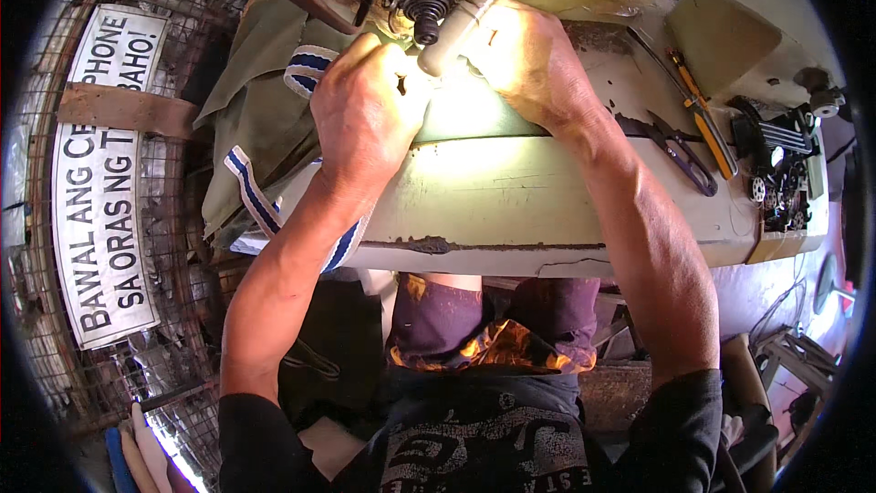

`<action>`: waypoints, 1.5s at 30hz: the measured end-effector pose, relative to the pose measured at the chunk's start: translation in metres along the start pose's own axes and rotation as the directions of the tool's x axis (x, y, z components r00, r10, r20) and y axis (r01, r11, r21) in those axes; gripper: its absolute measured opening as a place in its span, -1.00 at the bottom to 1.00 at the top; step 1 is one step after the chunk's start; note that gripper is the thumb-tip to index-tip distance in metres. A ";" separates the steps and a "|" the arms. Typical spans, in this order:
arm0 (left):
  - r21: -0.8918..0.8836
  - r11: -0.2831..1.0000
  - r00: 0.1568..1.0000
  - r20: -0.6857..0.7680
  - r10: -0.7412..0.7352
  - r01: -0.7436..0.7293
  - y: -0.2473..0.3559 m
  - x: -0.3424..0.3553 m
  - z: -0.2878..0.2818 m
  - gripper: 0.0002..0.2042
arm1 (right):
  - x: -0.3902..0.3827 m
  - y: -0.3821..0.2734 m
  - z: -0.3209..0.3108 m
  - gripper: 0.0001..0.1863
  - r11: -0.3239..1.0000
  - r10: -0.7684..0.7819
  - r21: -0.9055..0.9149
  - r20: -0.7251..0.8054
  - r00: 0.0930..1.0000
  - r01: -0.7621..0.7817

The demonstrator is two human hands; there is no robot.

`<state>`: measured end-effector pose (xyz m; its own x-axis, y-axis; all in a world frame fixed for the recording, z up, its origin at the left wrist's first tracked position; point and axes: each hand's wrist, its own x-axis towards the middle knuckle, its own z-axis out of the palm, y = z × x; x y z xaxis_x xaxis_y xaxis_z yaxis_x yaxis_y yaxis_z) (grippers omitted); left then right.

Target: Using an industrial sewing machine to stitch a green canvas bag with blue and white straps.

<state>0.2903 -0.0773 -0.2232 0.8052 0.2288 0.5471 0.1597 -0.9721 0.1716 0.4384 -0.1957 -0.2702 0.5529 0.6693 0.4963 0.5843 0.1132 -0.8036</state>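
Under the sewing machine's head point(424, 5), my left hand point(365, 110) is closed, knuckles up, with its fingertips lost in glare. Across from it my right hand point(538, 64) has its fingers drawn together, and what they hold is washed out by the light. A lit tube-shaped lamp point(456, 41) hangs between the two hands. White webbing with a blue stripe point(251, 187) loops beside my left hand and runs under my left forearm. Olive-green fabric point(242, 119) lies heaped left of that hand. Part of a dark green piece shows below the bright spot.
Thread snips point(680, 155) and an orange-handled screwdriver point(707, 123) lie right of my right forearm on the machine table point(493, 205). Beyond them a tray holds bobbins and small metal parts point(785, 164). Wire mesh with a white sign point(105, 183) stands at the left.
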 end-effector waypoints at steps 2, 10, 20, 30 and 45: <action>0.034 0.998 0.998 0.026 -0.050 0.050 0.001 0.001 -0.002 -0.86 | 0.002 -0.003 -0.001 -0.79 0.999 -0.032 -0.017 0.085 0.996 0.034; -0.068 0.995 0.996 0.067 -0.062 0.067 0.006 -0.003 0.000 -0.86 | 0.004 -0.001 0.010 -0.79 0.983 -0.148 0.132 0.132 0.980 0.131; -0.069 0.991 0.991 0.077 -0.112 0.118 0.009 -0.005 -0.007 -0.92 | 0.001 0.010 0.017 -0.84 0.986 -0.063 0.160 0.096 0.993 0.047; -0.001 0.991 0.987 -0.089 0.135 -0.136 -0.003 -0.009 0.003 -0.89 | 0.001 0.002 -0.001 -0.84 0.990 0.046 -0.130 -0.095 0.994 -0.058; 0.029 0.981 0.975 -0.112 0.192 -0.190 -0.005 -0.007 0.004 -0.87 | 0.002 0.001 -0.001 -0.86 0.994 0.084 -0.064 -0.077 0.993 -0.090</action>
<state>0.2863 -0.0738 -0.2314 0.7520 0.0420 0.6578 0.0203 -0.9990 0.0405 0.4409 -0.1949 -0.2698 0.6446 0.6176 0.4506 0.5695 0.0053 -0.8220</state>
